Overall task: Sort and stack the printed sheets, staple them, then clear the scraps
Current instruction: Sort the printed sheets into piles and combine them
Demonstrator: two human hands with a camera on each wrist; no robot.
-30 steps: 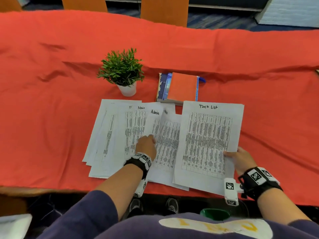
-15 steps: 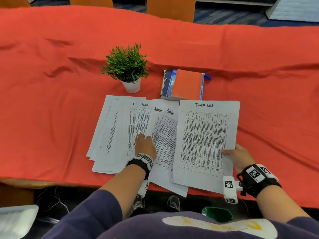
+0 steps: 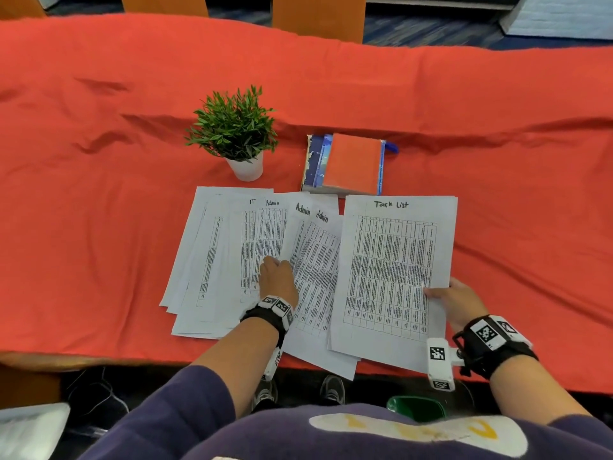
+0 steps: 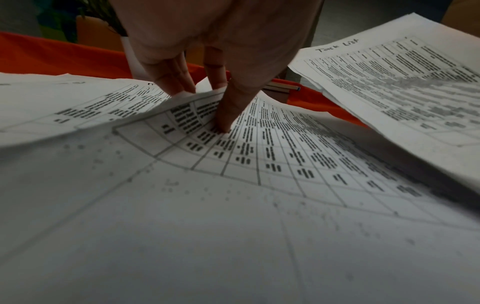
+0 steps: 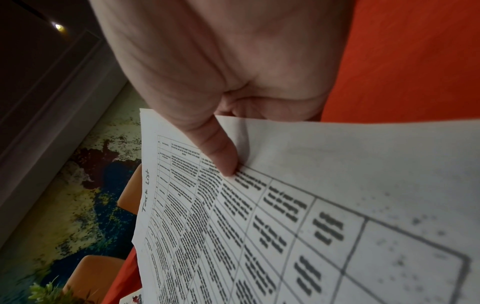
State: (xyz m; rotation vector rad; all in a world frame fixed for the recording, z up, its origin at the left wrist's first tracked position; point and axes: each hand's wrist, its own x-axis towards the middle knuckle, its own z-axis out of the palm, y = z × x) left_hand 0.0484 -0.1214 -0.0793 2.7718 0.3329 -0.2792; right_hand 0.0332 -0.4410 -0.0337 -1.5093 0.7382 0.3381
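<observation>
Two hands on printed sheets, desk [image 3: 99,200] under a red cloth; right hand [image 3: 459,302] grip is closed on the right edge of the "Task List" stack [image 3: 394,273], thumb [image 5: 221,152] pressed on top of the printed table, other fingers hidden beneath the paper, stack raised a bit off the cloth on the grip side; left hand [image 3: 278,278] grip is a pinch on the left edge of one "Admin" sheet [image 3: 315,270], thumb [image 4: 233,107] on top of the print, fingers [image 4: 176,74] tucked behind the curled-up edge, that edge lifted off the sheets beneath; just left of the left grip lies a fanned spread of sheets [image 3: 212,260], overlapping, flat on the cloth, headers "IT" and "Admin" readable near their tops; "Admin" sheet sits between the two grips, its right part tucked under the "Task List" stack; beyond the left grip stands a small green plant in a white pot [image 3: 237,134]; between and beyond both grips, books [image 3: 348,164] with an orange cover on top, touching the far edge of the sheets, blue pen [image 3: 391,148] at their right side
</observation>
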